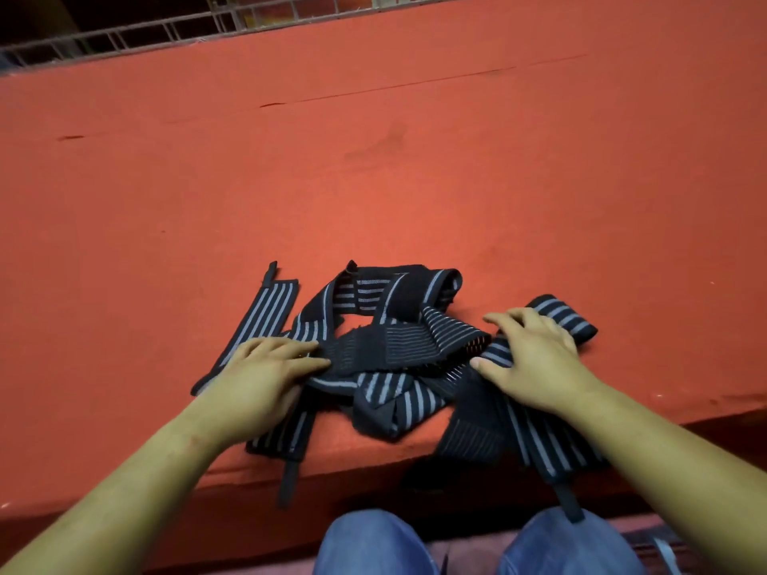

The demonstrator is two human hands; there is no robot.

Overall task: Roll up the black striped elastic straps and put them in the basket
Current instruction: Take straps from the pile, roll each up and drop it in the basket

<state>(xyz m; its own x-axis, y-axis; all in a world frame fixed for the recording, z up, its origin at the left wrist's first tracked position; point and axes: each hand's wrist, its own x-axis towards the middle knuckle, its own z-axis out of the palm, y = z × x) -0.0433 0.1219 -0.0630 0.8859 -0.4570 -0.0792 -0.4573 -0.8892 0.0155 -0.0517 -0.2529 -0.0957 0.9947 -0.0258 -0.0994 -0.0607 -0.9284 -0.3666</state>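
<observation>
**Knees below, both hands spread on the strap pile**

Blue-denim knees (373,545) fill the bottom of the head view, close against the near side of a red-clothed table (373,180). Just past that edge lies a loose tangle of black striped elastic straps (406,342), unrolled and crossing one another. Two narrow tab ends (290,479) hang over the edge. The left hand (265,367) rests flat on the tangle's left side, fingers straight, holding nothing. The right hand (535,359) lies on its right side, fingers spread over one strap, not curled round it. A metal wire grid (166,33) runs along the table's far side.
</observation>
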